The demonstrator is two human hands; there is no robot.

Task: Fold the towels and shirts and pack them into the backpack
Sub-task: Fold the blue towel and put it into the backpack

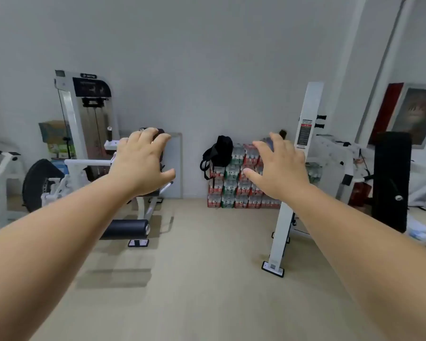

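Both my arms stretch straight forward at chest height, palms facing down. My left hand (140, 163) has relaxed, spread fingers and holds nothing. My right hand (279, 167) is likewise spread and empty. Between them, far off against the back wall, a black bag (221, 150) with hanging straps sits on top of stacked packs of bottles (236, 190). No towels or shirts are in view.
I stand in a gym room with a beige floor (202, 267). A white weight machine (84, 134) with a black padded roller (126, 227) stands at left. A white upright rack post (293, 180) and a black pad (391, 180) stand at right.
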